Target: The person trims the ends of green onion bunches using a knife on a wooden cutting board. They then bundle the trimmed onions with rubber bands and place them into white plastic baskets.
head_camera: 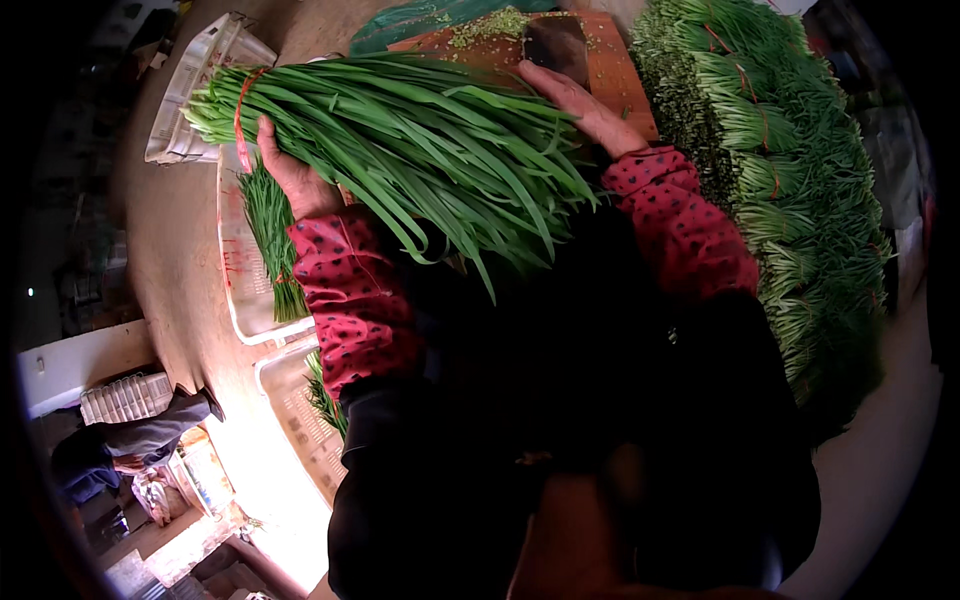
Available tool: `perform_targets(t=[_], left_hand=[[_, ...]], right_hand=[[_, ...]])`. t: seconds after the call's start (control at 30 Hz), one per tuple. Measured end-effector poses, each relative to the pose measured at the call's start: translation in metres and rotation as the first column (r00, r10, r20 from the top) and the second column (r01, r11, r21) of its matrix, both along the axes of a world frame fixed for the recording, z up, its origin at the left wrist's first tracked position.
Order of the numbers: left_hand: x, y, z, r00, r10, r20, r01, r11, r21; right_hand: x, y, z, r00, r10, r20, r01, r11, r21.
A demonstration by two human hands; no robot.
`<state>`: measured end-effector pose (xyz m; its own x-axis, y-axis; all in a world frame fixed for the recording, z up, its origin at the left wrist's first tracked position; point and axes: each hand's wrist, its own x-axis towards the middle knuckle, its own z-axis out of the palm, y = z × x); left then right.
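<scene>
A thick bundle of garlic chives (pixel 420 135) lies across in front of me, its pale cut ends at the left and its loose leaf tips at the right. A red tie (pixel 241 112) circles it near the cut ends. My left hand (pixel 298 178) holds the bundle from the near side, thumb up against the stems, its other fingers hidden beneath. At the leaf tips, my right hand (pixel 574 101) lies with fingers stretched out; whether it grips any leaves is hidden. Just beyond those fingers, a dark flat blade (pixel 556 46) rests on a wooden board (pixel 619 75).
Chopped green bits (pixel 491 26) litter the board. A long pile of tied chive bundles (pixel 787 187) runs along the right. On the left stand plastic crates (pixel 234 289), two with chives (pixel 271 240) inside, and another crate (pixel 180 112) farther off. Another person (pixel 142 435) bends at the lower left.
</scene>
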<state>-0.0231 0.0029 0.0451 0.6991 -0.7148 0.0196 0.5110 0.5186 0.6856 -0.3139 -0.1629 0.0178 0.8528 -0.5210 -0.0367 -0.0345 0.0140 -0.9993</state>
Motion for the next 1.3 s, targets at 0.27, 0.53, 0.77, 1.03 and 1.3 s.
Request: perform_targets(t=[0.27, 0.53, 0.77, 1.03, 1.3], left_hand=[[0.039, 0.063, -0.037, 0.98, 0.175, 0.098, -0.172, 0.984, -0.036], [0.031, 0.08, -0.034, 0.976, 0.209, 0.066, -0.204, 0.976, -0.076], [0.001, 0.068, -0.009, 0.897, 0.426, 0.117, -0.435, 0.898, 0.064], [0.026, 0.075, -0.042, 0.997, 0.036, 0.07, -0.025, 0.989, -0.146], [-0.073, 0.06, -0.032, 0.977, 0.106, -0.183, -0.113, 0.993, -0.028]], right_hand=[[-0.031, -0.017, -0.09, 0.984, -0.062, -0.166, 0.132, 0.879, 0.458], [-0.032, -0.032, -0.018, 0.884, -0.468, -0.014, 0.468, 0.881, 0.066], [-0.009, 0.098, 0.089, 0.945, 0.038, 0.326, 0.168, 0.797, -0.58], [0.024, 0.163, 0.051, 0.733, 0.628, -0.262, -0.632, 0.488, -0.602], [0.095, 0.101, -0.056, 0.916, -0.061, 0.397, -0.147, 0.869, 0.472]])
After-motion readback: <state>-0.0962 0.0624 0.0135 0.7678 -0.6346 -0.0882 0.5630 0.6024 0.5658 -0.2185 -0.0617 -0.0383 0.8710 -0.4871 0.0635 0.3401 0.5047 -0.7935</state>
